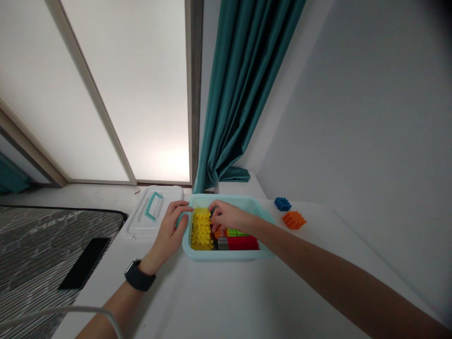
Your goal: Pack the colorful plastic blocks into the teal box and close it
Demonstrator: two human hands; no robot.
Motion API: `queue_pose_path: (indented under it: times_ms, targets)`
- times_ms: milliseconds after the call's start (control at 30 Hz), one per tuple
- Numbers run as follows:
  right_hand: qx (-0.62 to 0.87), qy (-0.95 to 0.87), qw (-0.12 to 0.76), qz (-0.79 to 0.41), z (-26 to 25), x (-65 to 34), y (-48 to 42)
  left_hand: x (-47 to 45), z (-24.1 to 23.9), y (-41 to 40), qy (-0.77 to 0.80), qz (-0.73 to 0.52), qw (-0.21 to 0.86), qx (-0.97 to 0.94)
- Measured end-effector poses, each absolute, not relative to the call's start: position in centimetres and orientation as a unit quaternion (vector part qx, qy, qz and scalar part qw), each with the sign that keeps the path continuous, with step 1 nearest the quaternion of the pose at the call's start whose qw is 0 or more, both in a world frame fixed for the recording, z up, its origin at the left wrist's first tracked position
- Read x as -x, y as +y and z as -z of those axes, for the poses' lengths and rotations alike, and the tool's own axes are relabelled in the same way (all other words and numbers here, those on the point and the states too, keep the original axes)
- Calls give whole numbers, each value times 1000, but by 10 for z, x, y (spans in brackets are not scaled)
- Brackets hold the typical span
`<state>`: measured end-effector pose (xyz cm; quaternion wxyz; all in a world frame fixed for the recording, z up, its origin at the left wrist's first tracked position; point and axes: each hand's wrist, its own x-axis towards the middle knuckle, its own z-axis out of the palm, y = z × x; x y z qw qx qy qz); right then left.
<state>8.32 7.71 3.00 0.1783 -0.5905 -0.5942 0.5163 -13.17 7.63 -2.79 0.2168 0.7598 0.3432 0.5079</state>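
A light teal plastic bin (226, 255) on the white table holds rows of toy blocks. Yellow toothed blocks (202, 230) fill its left end, with red blocks (243, 243), a grey stack (222, 243) and green blocks (236, 232) beside them. My left hand (173, 226) rests at the bin's left rim, its fingers apart and the index finger reaching over to the yellow blocks. Inside the bin, just right of the yellow row, my right hand (228, 217) has its fingers curled down. Whatever lies between those fingertips is hidden.
Right of the bin lie blue blocks (282, 204) and orange blocks (294, 220). A clear lid (139, 221) with a teal handle is at the left. A black phone-like slab (84, 263) lies farther left. A pale cable (70, 309) crosses the lower left. A teal curtain (240, 94) hangs behind.
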Motion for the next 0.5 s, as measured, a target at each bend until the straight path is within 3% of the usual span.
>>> queue_pose_path:
  times_ms: [500]
  targets:
    - [580,-719,145,-355,-11,-81,85,131,28,75,349,-504,220,-759]
